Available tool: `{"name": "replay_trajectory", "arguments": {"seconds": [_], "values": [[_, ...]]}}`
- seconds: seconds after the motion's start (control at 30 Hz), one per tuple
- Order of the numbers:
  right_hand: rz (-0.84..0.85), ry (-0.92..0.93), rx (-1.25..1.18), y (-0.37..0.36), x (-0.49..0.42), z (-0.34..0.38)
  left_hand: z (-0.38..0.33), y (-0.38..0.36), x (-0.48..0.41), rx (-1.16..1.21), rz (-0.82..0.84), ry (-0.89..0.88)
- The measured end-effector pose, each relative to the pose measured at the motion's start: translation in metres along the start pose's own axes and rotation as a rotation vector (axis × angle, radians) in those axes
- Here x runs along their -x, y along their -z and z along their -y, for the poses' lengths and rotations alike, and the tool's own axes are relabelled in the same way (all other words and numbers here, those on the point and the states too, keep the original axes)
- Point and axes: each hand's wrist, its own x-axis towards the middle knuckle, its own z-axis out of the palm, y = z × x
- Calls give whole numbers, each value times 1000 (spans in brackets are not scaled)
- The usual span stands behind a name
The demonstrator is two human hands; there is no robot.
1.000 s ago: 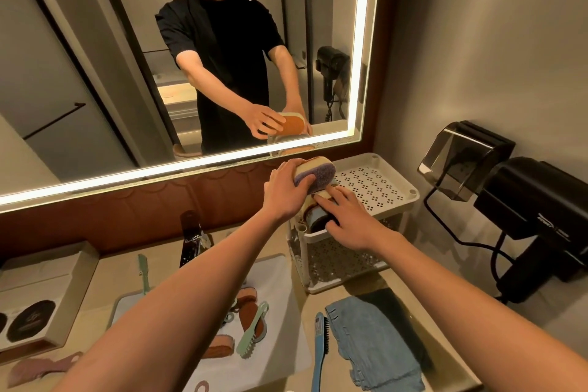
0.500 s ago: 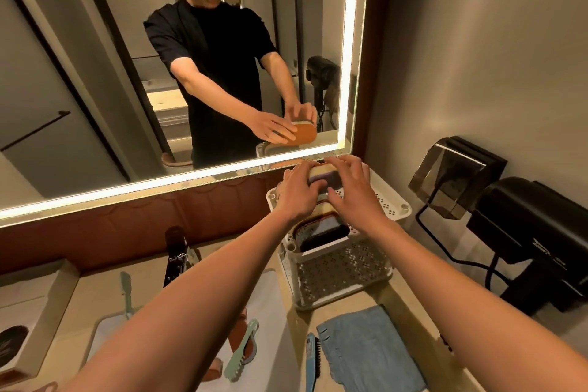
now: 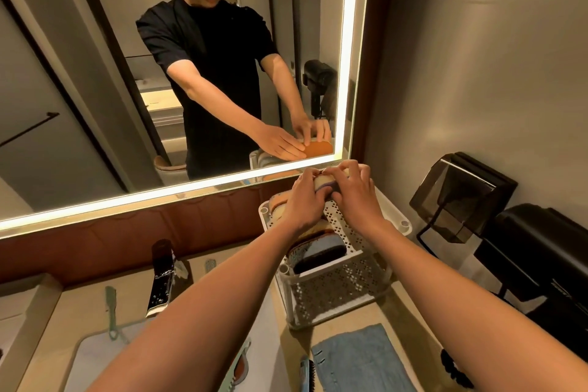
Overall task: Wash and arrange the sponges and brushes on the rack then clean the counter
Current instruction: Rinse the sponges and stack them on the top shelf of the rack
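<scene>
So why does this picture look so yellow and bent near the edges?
Head view: the mirror's light strip glares white, casting a warm tint; its wide-angle lens bows that strip and stretches the forearms; the sponge looks slightly blurred.

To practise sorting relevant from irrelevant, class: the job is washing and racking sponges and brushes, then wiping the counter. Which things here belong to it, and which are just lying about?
Belong to the job: purple sponge held by left hand and right hand; white rack; racked sponges; green brush; blue brush; blue cloth; faucet.
Lying about: hair dryer; dark wall box; mirror.
</scene>
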Motion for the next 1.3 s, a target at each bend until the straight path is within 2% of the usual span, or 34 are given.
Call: {"name": "replay_trajectory", "arguments": {"seconds": [0.07,0.13,0.2,0.3,0.77,1.07,1.3], "values": [[-14,-8,1,-2,-3,-1,4,-4,4,-82,-32,4],[-36,-33,24,-5,-4,0,8,-7,10,-269,-61,-5],[-38,-65,56,-10,-4,0,14,-11,17,-447,-1,-9],[-16,-86,113,-17,-3,-1,20,-15,24,-546,70,29],[24,-133,238,-43,-12,-6,28,-22,21,-658,116,15],[89,-175,167,-53,-13,-3,22,-22,21,-683,139,25],[105,-123,97,-35,-7,6,18,-14,23,-638,161,43]]}}
